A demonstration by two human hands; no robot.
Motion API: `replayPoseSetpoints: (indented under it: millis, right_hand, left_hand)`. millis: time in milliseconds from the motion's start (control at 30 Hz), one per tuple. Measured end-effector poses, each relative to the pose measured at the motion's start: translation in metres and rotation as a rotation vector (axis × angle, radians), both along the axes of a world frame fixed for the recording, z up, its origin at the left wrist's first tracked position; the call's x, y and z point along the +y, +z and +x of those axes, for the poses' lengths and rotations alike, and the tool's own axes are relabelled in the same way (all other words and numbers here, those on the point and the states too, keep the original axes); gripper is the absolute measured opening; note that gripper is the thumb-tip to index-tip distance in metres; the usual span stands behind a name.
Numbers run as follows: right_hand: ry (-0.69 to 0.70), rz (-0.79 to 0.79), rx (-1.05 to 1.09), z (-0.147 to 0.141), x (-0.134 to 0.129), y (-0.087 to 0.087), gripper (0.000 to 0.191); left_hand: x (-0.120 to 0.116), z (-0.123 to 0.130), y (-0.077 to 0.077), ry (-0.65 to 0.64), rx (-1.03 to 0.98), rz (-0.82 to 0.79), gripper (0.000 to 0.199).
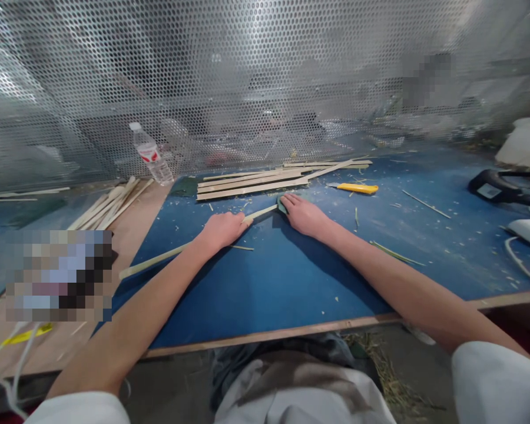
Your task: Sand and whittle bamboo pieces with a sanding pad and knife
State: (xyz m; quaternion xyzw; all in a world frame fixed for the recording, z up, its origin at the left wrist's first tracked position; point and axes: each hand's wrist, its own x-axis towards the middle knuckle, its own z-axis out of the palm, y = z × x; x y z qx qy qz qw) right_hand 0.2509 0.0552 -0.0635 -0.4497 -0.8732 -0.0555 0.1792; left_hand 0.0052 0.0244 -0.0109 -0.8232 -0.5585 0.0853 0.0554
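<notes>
My left hand (223,229) is closed around a long pale bamboo strip (159,257), which slants from the lower left up toward my right hand. At the strip's far end my right hand (305,214) presses a small dark green pad (282,205), fingers together over it. The pad covers the strip's tip. Behind both hands lies a row of flat bamboo strips (247,186). A yellow utility knife (357,188) rests to the right of that row, its blade pointing left.
The blue table top (265,294) carries thin shavings, including a green sliver (395,253). A clear water bottle (152,154) and more strips (106,206) stand at left, near a blurred-out object (62,277). A perforated metal screen (256,88) rises behind. A black device (497,187) sits right.
</notes>
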Motion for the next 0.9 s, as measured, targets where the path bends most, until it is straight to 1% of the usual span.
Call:
replayPoseSetpoints:
  millis: [67, 167, 233, 300, 400, 467, 500, 600, 667, 733, 833, 900]
  right_hand:
    - [0.036, 0.016, 0.015, -0.003, -0.002, -0.002, 0.052]
    - [0.206, 0.043, 0.064, -0.021, -0.012, -0.009, 0.054]
    - [0.277, 0.048, 0.083, -0.027, -0.015, -0.011, 0.056]
    - [0.249, 0.033, 0.084, -0.021, -0.011, -0.010, 0.055]
    - [0.089, -0.002, 0.049, -0.003, 0.000, -0.005, 0.052]
    - [0.031, -0.001, 0.026, 0.001, 0.001, -0.003, 0.052]
    - [0.043, 0.005, 0.022, -0.002, 0.000, -0.003, 0.052]
    - [0.188, 0.020, 0.041, -0.017, -0.010, -0.006, 0.054]
    - [0.249, 0.023, 0.068, -0.022, -0.012, -0.009, 0.053]
    - [0.210, 0.012, 0.076, -0.015, -0.007, -0.009, 0.050]
    - [0.055, -0.021, 0.025, 0.003, 0.004, -0.006, 0.048]
    - [0.019, -0.027, -0.009, 0.007, 0.004, -0.005, 0.049]
  left_hand:
    - [0.000, 0.000, 0.000, 0.005, -0.007, -0.005, 0.058]
    - [0.000, 0.000, -0.001, -0.003, 0.003, 0.004, 0.055]
    - [0.001, -0.001, -0.002, -0.008, 0.012, 0.007, 0.053]
    - [0.001, -0.001, -0.001, -0.008, 0.013, 0.002, 0.053]
    - [0.001, -0.001, 0.000, -0.004, 0.011, -0.009, 0.056]
    - [0.000, 0.000, 0.001, -0.001, 0.015, -0.009, 0.058]
    - [0.000, 0.000, 0.001, -0.004, 0.017, -0.007, 0.058]
    - [-0.002, 0.001, 0.001, -0.020, 0.022, 0.013, 0.058]
    - [-0.004, 0.000, 0.001, -0.030, 0.023, 0.018, 0.059]
    - [-0.005, 0.000, 0.002, -0.030, 0.019, 0.022, 0.061]
    - [-0.005, 0.000, 0.004, -0.017, 0.014, 0.028, 0.065]
    - [-0.004, 0.000, 0.005, -0.011, 0.013, 0.033, 0.068]
